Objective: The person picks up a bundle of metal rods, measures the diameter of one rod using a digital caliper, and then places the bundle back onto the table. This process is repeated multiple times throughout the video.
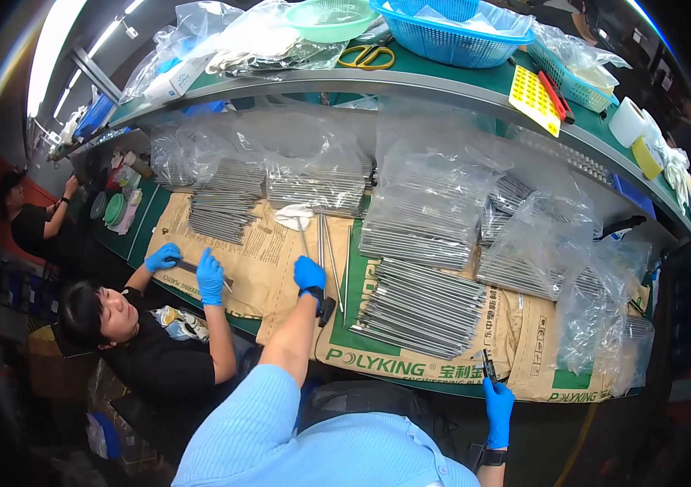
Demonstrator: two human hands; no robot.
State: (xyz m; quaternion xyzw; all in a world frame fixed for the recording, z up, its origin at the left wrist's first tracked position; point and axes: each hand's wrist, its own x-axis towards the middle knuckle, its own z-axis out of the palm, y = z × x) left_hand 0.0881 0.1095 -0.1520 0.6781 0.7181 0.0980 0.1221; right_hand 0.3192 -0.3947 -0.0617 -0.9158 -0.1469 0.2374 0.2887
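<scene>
The person's left hand (310, 274), gloved in blue, looks closed on the near end of a thin rod (303, 241), whose far end meets a white pad (293, 213), perhaps a cushion for it. The right hand (498, 402) pinches a slim dark tool (488, 367) at the near edge of the bench (141, 227), seemingly to keep it clear of the metal. Between them, bare rods (423, 308) lie side by side on paper sacks (260, 276), likely to stay orderly and unscratched. Beyond, clear bags (431, 203) cover more rods, probably against dust.
</scene>
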